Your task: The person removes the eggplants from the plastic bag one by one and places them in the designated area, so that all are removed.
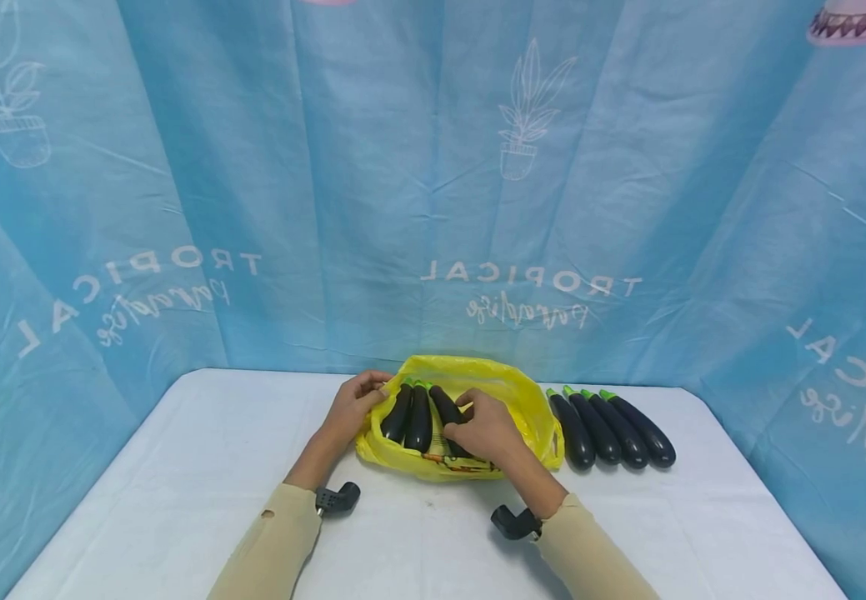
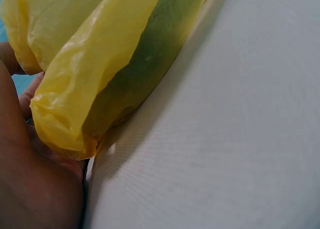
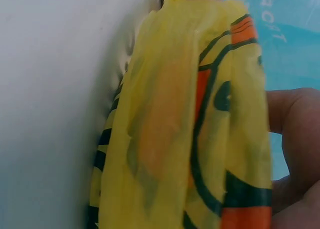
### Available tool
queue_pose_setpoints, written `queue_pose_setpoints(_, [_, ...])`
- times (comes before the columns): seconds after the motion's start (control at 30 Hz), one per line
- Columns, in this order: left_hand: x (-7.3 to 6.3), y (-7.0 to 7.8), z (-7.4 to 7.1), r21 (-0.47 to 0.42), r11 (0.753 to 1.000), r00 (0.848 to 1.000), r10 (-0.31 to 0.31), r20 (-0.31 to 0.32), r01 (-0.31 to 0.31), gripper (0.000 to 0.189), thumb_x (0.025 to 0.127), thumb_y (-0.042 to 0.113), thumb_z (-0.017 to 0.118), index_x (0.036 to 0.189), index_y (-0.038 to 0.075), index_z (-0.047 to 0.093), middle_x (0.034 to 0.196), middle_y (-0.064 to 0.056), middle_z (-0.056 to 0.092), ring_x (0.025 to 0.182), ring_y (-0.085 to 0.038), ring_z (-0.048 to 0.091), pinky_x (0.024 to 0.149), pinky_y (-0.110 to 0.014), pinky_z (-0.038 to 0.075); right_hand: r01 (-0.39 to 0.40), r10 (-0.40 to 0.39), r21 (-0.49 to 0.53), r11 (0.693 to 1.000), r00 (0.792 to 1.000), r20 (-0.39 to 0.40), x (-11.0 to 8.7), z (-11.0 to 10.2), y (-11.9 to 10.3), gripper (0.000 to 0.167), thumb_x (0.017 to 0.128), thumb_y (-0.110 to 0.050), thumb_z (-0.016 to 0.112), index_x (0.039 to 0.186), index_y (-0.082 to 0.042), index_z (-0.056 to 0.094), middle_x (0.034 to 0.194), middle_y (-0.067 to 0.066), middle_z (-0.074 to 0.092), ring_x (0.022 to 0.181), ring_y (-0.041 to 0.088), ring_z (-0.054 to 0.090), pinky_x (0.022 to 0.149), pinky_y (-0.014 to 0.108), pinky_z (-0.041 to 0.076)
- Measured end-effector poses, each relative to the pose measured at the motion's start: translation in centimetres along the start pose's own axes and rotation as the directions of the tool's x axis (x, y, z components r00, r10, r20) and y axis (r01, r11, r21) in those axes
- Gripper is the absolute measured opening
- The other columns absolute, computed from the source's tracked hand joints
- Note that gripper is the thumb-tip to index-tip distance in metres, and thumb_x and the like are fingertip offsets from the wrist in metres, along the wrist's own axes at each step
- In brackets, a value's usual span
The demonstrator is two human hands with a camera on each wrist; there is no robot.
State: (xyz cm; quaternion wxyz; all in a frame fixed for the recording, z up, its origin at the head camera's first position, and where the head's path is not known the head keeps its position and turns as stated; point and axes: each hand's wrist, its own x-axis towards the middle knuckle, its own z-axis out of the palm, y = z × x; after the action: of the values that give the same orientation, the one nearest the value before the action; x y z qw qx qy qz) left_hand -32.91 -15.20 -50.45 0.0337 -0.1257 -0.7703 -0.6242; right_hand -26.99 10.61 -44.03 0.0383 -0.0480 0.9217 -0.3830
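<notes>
A yellow plastic bag (image 1: 511,385) lies with its mouth spread wide at the back of the table. Inside it, two dark eggplants (image 1: 419,421) rest side by side, green stems away from me. To their right is a third eggplant (image 1: 445,406), which my right hand (image 1: 488,427) grips from above within the bag. My left hand (image 1: 348,410) holds the bag's left rim; the left wrist view shows its fingers at the crumpled yellow plastic (image 2: 65,109). In the right wrist view, the printed bag wall (image 3: 165,119) hides the eggplant and most of the right hand (image 3: 300,154).
Several more eggplants (image 1: 613,429) lie in a row on the white table (image 1: 417,550), just right of the bag. A blue printed curtain (image 1: 402,208) hangs behind the table and along its sides.
</notes>
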Motion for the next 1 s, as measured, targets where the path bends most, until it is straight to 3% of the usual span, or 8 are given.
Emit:
queue_pose_setpoints(0.73, [-0.1,0.1,0.0,-0.003,1.000,1.000,0.003,-0.001,-0.003,0.029,0.103,0.008,0.058,0.130,0.002,0.068,0.113,-0.018,0.066,0.099,-0.022,0.062,0.083,-0.024,0.053,0.107,-0.108,0.055,0.993,0.994,0.008,-2.5,-3.0,-0.2,0.050,0.088,-0.014,0.079,0.136,-0.011,0.065,0.121,0.010,0.069,0.096,0.024,0.069,0.078,0.042,0.060])
queue_pose_setpoints(1.0, [-0.1,0.2,0.0,0.004,1.000,1.000,0.006,0.008,-0.006,0.030,0.103,0.009,0.058,0.131,0.002,0.068,0.114,-0.017,0.066,0.100,-0.022,0.062,0.084,-0.023,0.053,0.117,-0.114,0.109,0.987,0.993,-0.034,-3.3,-4.1,0.6,0.050,0.089,-0.012,0.077,0.137,-0.017,0.064,0.122,0.008,0.067,0.101,0.027,0.069,0.075,0.041,0.060])
